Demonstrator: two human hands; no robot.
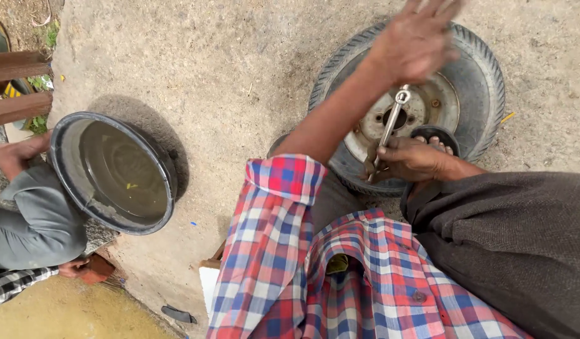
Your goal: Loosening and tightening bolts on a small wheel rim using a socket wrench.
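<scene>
A: Two hands over the small tyre (472, 69), upper right of frame, flat on concrete.
B: Grip?
A: Right hand (408, 160) clenched around the wrench (390, 125), tip at the rim (422, 110) hub. Left hand (415, 41) released, fingers spread, blurred above the tyre.
B: Else?
A: Black basin (114, 171) with water, left.

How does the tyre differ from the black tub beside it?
The tyre lies flat, ribbed rubber around a metal hub; the black tub is smooth-walled and holds murky water. The right hand holds a metal wrench over the tyre; the left hand is raised. Both are round.
</scene>
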